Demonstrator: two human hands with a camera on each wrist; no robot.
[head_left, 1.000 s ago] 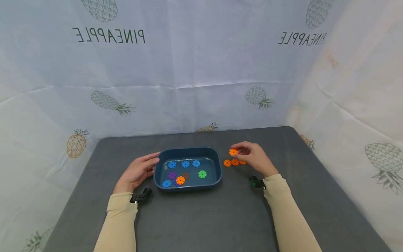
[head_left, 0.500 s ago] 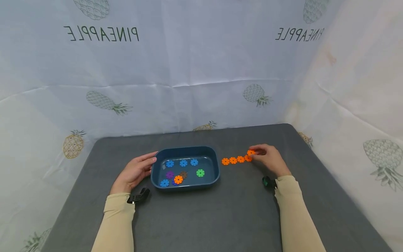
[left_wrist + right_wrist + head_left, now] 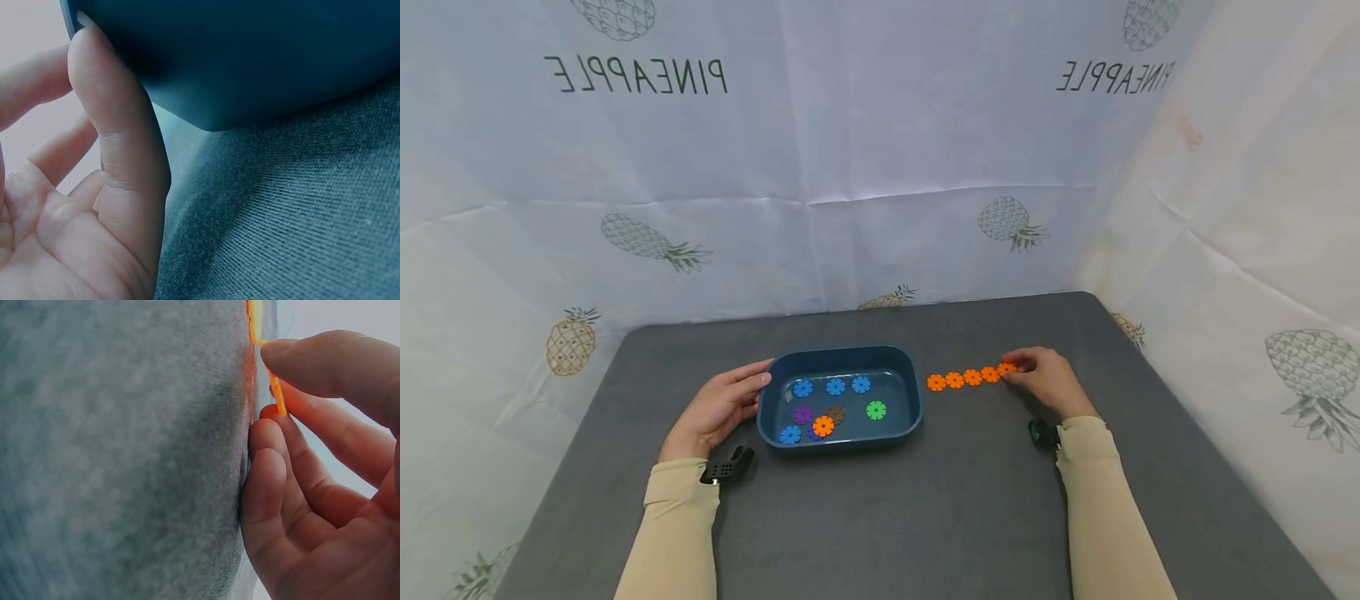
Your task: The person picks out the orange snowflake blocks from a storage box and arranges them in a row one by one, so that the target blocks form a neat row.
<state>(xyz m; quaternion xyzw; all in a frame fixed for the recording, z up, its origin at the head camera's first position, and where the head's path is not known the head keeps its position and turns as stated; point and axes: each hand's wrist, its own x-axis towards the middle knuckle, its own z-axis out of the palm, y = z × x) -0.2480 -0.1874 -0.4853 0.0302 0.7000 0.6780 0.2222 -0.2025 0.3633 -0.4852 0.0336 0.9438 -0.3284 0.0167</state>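
Observation:
My left hand (image 3: 711,410) rests against the left end of a dark blue tray (image 3: 842,446). In the left wrist view its thumb (image 3: 119,150) touches the tray's outer wall (image 3: 237,69), and the fingers are fairly straight. At the right end of a row of orange notched discs (image 3: 972,377), my right hand (image 3: 1051,385) pinches the last orange disc (image 3: 1006,368) between thumb and fingers. That disc (image 3: 277,394) appears edge-on in the right wrist view, close to the table. Whether it is joined to its neighbour, I cannot tell.
Inside the tray lie several blue discs (image 3: 836,387), a green disc (image 3: 876,410), a purple disc (image 3: 802,415), a brown disc (image 3: 837,414) and an orange disc (image 3: 823,426). The grey table (image 3: 895,517) meets a pineapple-print cloth (image 3: 820,250) behind.
My right hand has moved right and slightly down with the orange disc, from above the row to its right end. The left hand keeps its place at the tray.

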